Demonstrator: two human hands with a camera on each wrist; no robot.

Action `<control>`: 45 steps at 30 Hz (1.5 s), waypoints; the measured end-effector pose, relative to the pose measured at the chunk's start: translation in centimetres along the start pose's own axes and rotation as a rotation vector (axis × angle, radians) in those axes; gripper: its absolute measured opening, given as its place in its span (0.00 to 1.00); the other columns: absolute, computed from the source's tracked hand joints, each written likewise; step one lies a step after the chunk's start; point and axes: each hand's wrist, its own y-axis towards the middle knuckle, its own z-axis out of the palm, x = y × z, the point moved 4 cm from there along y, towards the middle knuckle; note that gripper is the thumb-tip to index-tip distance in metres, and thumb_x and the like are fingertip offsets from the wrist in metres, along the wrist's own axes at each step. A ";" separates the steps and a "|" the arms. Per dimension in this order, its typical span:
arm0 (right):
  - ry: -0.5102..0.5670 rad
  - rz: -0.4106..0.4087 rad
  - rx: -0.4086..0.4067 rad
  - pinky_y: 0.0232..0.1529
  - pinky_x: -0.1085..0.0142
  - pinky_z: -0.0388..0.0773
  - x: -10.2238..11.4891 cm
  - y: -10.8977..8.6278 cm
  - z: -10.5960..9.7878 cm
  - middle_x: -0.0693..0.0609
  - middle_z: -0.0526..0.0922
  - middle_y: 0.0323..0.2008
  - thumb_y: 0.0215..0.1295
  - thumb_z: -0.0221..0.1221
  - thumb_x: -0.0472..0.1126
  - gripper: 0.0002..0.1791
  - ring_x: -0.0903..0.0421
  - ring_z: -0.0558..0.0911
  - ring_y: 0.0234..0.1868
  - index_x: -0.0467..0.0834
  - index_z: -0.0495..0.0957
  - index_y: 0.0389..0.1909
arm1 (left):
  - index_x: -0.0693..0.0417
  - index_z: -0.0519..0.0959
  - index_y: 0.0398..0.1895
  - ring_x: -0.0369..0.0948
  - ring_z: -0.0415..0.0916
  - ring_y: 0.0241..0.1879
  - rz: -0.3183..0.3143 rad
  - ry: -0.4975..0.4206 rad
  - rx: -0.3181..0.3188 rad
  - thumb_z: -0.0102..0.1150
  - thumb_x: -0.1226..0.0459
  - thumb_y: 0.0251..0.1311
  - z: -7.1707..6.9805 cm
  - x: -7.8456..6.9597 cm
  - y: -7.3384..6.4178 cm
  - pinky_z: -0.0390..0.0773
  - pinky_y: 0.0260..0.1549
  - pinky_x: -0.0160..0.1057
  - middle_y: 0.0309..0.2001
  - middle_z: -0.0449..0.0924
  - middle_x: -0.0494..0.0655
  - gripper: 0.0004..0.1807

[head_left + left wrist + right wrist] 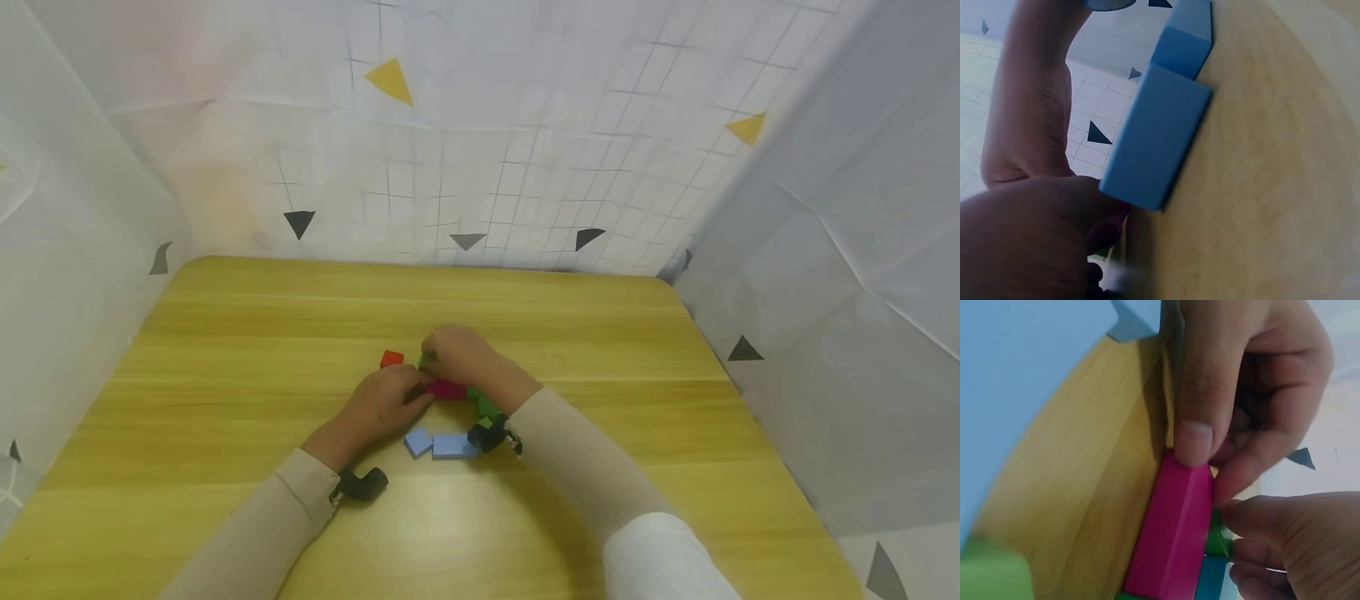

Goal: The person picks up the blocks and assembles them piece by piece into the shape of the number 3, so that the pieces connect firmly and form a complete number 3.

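Observation:
My left hand [381, 405] pinches the near end of a long magenta block [1169, 544] in the right wrist view, thumb on one side and forefinger on the other. My right hand [459, 354] reaches over from the right and pinches a small green block [1218, 539] beside the magenta one. Its fingers partly cover that block. A blue block [1210, 578] stands close by, next to the magenta block. Just beyond the left hand lies a red block [392, 358], partly hidden by the fingers.
Nearer the body, two light blue blocks lie end to end, a short one [418, 442] and a longer one [453, 446]. Several green blocks [487, 407] show under the right wrist. The wooden table [225, 350] meets patterned white cloth [525, 100] at its back and sides.

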 end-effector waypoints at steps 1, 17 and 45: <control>0.006 0.002 0.003 0.29 0.68 0.71 -0.1 -0.1 -0.1 0.58 0.76 0.21 0.53 0.60 0.43 0.05 0.59 0.73 0.24 0.49 0.76 0.21 | 0.43 0.79 0.40 0.31 0.70 0.33 -0.002 -0.002 0.001 0.57 0.54 0.55 0.0 0.0 0.0 0.73 0.34 0.35 0.32 0.77 0.32 0.11; -0.032 0.030 -0.041 0.39 0.66 0.74 -3.5 -0.4 0.0 0.57 0.80 0.32 0.54 0.60 0.43 0.09 0.59 0.76 0.33 0.47 0.81 0.37 | 0.43 0.79 0.43 0.29 0.70 0.35 -0.049 -0.005 0.024 0.59 0.52 0.53 0.2 0.3 0.1 0.73 0.36 0.34 0.35 0.77 0.31 0.15; 0.128 0.161 -0.026 0.40 0.66 0.74 -8.2 -2.0 0.4 0.57 0.83 0.32 0.55 0.62 0.48 0.08 0.59 0.77 0.32 0.50 0.83 0.33 | 0.43 0.77 0.47 0.30 0.68 0.32 -0.069 -0.030 0.063 0.56 0.50 0.56 0.4 0.5 0.1 0.72 0.33 0.34 0.32 0.73 0.29 0.17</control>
